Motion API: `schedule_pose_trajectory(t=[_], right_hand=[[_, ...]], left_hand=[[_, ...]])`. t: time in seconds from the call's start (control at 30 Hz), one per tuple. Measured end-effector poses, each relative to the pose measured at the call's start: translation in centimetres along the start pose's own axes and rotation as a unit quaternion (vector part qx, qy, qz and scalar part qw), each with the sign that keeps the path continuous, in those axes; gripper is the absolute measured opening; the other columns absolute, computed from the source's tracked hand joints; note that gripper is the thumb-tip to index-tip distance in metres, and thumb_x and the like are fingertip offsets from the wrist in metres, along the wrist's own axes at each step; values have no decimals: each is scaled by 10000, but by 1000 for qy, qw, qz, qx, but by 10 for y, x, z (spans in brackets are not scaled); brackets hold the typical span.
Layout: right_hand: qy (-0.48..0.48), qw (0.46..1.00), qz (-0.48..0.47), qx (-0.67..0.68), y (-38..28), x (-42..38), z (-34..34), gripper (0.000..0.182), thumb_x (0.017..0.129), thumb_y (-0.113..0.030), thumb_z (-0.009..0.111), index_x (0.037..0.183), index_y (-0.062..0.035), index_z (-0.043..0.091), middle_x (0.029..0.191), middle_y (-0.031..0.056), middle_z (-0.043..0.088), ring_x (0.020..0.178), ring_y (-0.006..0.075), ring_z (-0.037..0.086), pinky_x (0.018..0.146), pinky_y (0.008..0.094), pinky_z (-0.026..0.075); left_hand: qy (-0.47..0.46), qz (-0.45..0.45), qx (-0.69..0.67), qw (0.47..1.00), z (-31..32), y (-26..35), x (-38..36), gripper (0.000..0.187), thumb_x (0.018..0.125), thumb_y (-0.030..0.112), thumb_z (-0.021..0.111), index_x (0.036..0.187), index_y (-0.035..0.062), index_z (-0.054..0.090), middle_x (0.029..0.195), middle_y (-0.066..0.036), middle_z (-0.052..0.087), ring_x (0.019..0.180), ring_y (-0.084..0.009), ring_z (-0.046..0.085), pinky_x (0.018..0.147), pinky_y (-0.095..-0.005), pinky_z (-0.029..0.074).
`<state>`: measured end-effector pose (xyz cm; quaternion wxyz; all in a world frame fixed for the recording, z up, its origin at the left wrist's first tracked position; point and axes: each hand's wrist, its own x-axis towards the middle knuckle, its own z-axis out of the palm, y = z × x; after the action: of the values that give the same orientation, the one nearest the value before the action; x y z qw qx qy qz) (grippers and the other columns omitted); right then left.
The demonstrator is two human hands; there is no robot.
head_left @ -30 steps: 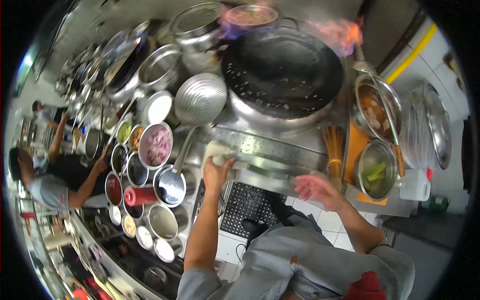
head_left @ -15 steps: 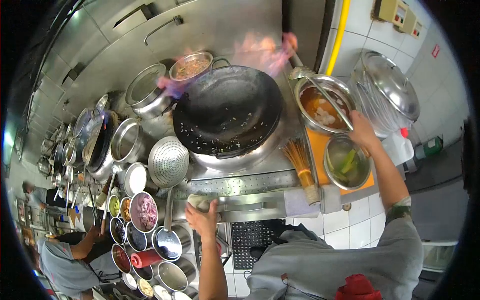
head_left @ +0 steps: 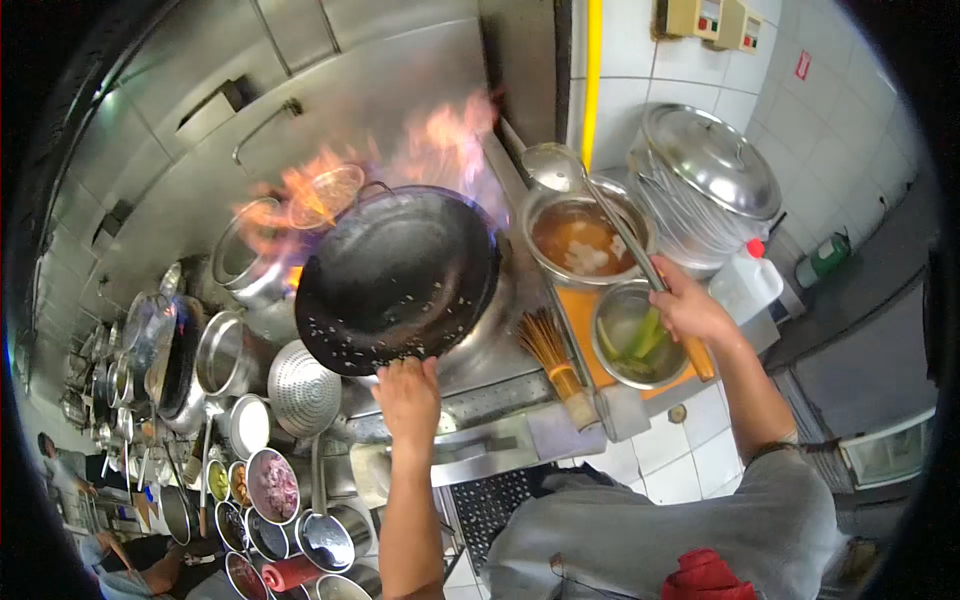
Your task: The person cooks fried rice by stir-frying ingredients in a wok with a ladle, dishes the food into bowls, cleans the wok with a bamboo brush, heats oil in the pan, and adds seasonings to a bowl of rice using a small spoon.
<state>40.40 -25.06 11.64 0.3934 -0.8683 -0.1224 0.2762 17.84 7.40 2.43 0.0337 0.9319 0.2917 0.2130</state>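
My left hand is closed on the near edge of a large black wok; the wok's small handle on that side is hidden beneath it. White bits cling to the wok's near inner wall, and flames rise behind and left of it. In my right hand is a ladle, held by its long shaft with the wooden handle end sticking out below. The ladle's bowl is over the far rim of a metal pot of orange-brown liquid with pale pieces in it.
A bamboo brush lies right of the wok. Beside it stands a bowl with green stalks in water. A perforated strainer and several ingredient pots are at left. A folded cloth lies on the counter edge. Co-workers are far left.
My left hand has gone from beside the cloth up to the wok's near edge. The flames behind the wok are larger. The view has shifted, and my right hand still holds the ladle.
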Motion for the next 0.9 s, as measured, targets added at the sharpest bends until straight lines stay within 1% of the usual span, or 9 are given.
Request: schedule_pose_trajectory(t=[0.13, 0.23, 0.3, 0.4, 0.5, 0.53, 0.6, 0.73, 0.9], right_hand=[[69, 992, -87, -67, 40, -7, 0, 612, 850, -116, 520, 1426, 10, 355, 1154, 276, 610, 1030, 375, 618, 917, 424, 477], [119, 975, -141, -124, 66, -4, 6, 606, 834, -89, 501, 1415, 20, 367, 1237, 307, 567, 1134, 407, 571, 980, 426, 439], [123, 976, -130, -121, 79, -5, 10, 591, 833, -86, 494, 1402, 23, 378, 1244, 311, 562, 1176, 425, 544, 1009, 429, 415], [141, 967, -156, -145, 81, -5, 13, 564, 836, -80, 514, 1383, 9, 407, 1080, 262, 622, 950, 370, 644, 837, 433, 514], [42, 993, 85, 72, 21, -26, 14, 548, 840, -69, 539, 1374, -14, 429, 857, 148, 605, 634, 230, 615, 561, 363, 515], [72, 976, 100, 181, 4, -31, 22, 384, 854, -51, 540, 1236, -22, 514, 746, 41, 532, 480, 87, 463, 409, 259, 391], [59, 933, 96, 342, 1, -29, 20, 226, 872, -41, 518, 1096, -15, 527, 748, 28, 529, 488, 80, 458, 416, 251, 385], [-59, 836, 82, 539, -2, -35, 10, 96, 945, -94, 471, 874, -32, 487, 725, -11, 475, 501, 29, 430, 410, 206, 346], [-146, 722, 82, 672, -38, -52, 12, 112, 977, -130, 426, 910, -50, 467, 750, -30, 472, 508, 11, 443, 374, 202, 381]], left_hand=[[-48, -26, -16, 998, -8, 11, 8, 270, 924, 303, 606, 896, 41, 662, 926, -147, 649, 929, -346, 585, 784, -484, 429], [133, 102, -1, 986, -46, 30, -14, 300, 911, 270, 641, 1093, 31, 647, 1060, -190, 650, 1016, -367, 585, 891, -492, 428], [-19, 104, -186, 977, -56, 19, -80, 423, 884, 216, 680, 1259, 46, 584, 1159, -214, 625, 1099, -385, 574, 970, -485, 416], [-499, -53, -338, 796, -56, -2, -141, 475, 882, 305, 688, 1228, -9, 608, 1230, -268, 603, 1148, -392, 588, 978, -411, 451], [-572, -6, -177, 801, 111, -71, -250, 589, 903, 484, 593, 1290, 40, 592, 1309, -258, 568, 1209, -398, 554, 1033, -415, 431], [-546, -6, -134, 827, 160, -83, -272, 608, 911, 504, 557, 1327, 59, 564, 1363, -249, 521, 1260, -400, 503, 1062, -440, 398], [-482, -8, -51, 875, 224, -89, -295, 651, 927, 543, 485, 1400, 97, 508, 1472, -232, 426, 1361, -404, 403, 1119, -490, 330], [-534, -93, -69, 838, 213, -56, -272, 661, 936, 493, 408, 1500, 151, 374, 1604, -148, 218, 1488, -347, 151, 1169, -605, 93], [-563, -35, 21, 826, 235, -53, -281, 613, 925, 426, 441, 1485, 178, 406, 1593, -90, 275, 1478, -326, 202, 1148, -624, 134]])
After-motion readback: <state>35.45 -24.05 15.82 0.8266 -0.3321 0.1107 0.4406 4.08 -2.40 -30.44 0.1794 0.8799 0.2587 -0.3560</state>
